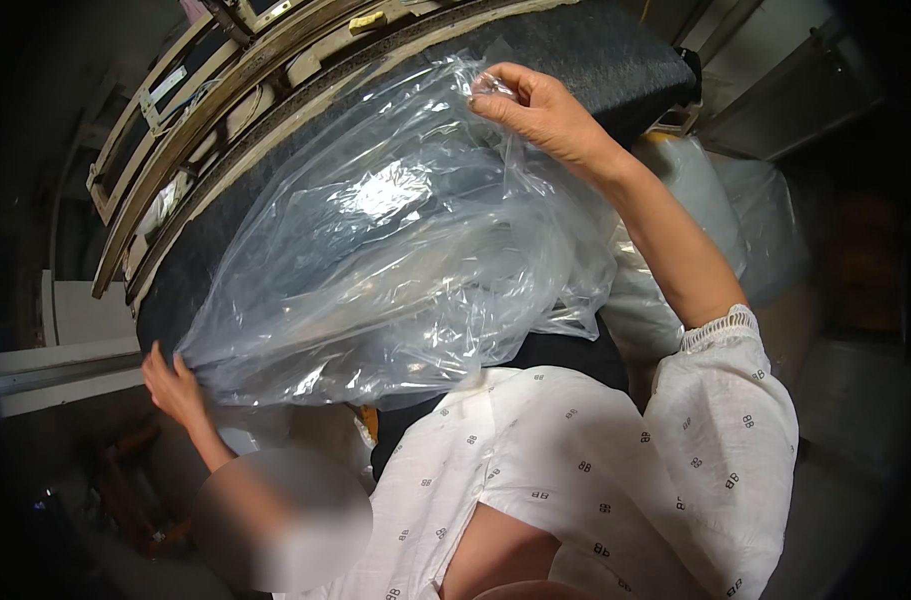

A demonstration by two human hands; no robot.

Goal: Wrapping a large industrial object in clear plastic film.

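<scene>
A large clear plastic bag or sheet [375,270], crumpled and shiny, spreads across a dark covered work surface [575,50] and down toward my lap. At its far right corner my right hand [540,110] pinches the gathered plastic between thumb and fingertips. Down at the lower left, my left hand [178,392] is by the opposite end of the plastic. Its thumb and fingers stand apart, with the thumb side touching the film's edge. Folds run taut toward this hand. Whether the plastic is one layer or an open bag I cannot tell.
A wooden and metal frame [165,170] runs along the far left edge of the surface, with a small yellow block [367,22] on it. More clear plastic bags [765,215] stand at the right. A dark metal panel [800,90] is behind them.
</scene>
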